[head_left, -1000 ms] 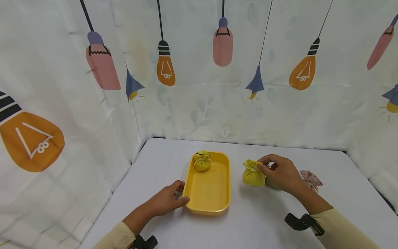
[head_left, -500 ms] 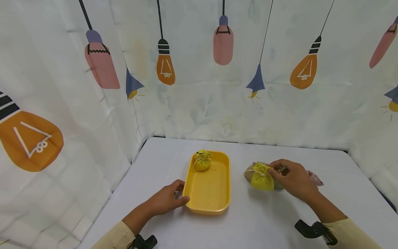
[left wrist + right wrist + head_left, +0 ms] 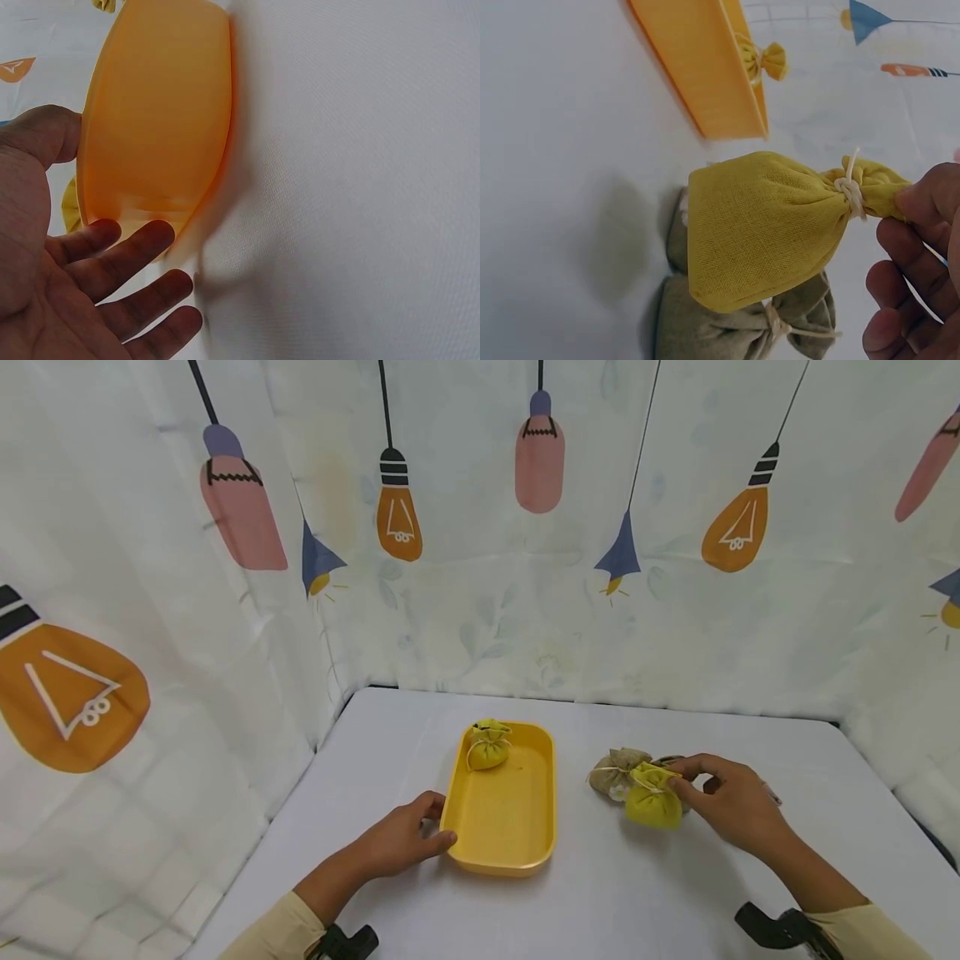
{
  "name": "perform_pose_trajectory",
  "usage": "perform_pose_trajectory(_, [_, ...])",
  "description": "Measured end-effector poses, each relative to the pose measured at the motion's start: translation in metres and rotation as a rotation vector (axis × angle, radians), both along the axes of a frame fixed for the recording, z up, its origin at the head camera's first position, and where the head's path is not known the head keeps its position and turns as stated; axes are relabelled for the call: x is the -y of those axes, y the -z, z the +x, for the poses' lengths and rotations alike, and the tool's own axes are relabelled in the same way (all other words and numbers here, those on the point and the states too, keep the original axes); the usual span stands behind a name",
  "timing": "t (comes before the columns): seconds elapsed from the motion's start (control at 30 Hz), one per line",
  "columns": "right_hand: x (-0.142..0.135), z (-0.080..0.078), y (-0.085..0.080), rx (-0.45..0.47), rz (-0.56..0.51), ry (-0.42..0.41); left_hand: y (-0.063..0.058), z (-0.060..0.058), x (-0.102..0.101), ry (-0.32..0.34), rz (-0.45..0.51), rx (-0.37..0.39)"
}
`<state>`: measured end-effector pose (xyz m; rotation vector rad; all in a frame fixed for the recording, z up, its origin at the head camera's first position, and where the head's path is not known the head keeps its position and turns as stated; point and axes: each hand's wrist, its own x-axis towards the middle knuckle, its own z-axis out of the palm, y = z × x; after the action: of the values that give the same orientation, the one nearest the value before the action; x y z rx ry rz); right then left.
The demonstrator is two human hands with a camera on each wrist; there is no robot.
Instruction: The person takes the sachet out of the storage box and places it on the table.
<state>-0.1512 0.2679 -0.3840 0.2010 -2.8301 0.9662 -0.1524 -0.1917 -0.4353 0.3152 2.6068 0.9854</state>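
Observation:
A yellow cloth pouch (image 3: 654, 797), tied with a pale cord, hangs from my right hand (image 3: 731, 797). Thumb and fingertips pinch its gathered neck, as the right wrist view shows. Behind and below it are grey-brown pouches (image 3: 712, 322), partly hidden by the yellow one. My left hand (image 3: 401, 839) touches the yellow tray (image 3: 502, 860) at its near-left corner. In the left wrist view its thumb rests at the rim, its fingers are fairly straight, and the lower fingers stand off the wall. Another yellow pouch (image 3: 489, 746) sits in the tray's far-left corner.
A white-covered table (image 3: 592, 893) bears everything. A patterned curtain (image 3: 480, 610) with printed lamps stands behind its far edge and along the left side. What lies behind my right hand is mostly hidden; a scrap of pink cloth (image 3: 771, 792) peeks out there.
My right hand has moved right and slightly nearer with the pinched yellow pouch, uncovering a grey-brown pouch on its left. The left hand and the tray have stayed put.

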Motion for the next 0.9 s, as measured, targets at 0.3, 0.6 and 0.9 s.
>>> perform_pose_trajectory(0.3, [-0.014, 0.001, 0.008, 0.048, -0.004, 0.007, 0.0, -0.001, -0.001, -0.01, -0.001, 0.002])
perform_pose_trajectory(0.6, [-0.023, 0.002, 0.013, 0.032, 0.004, 0.01, 0.001, -0.001, -0.001, -0.021, -0.012, 0.002])
perform_pose_trajectory(0.9, [-0.028, -0.002, 0.016, 0.009, 0.027, 0.011, 0.003, -0.001, -0.001, -0.018, 0.002, 0.004])
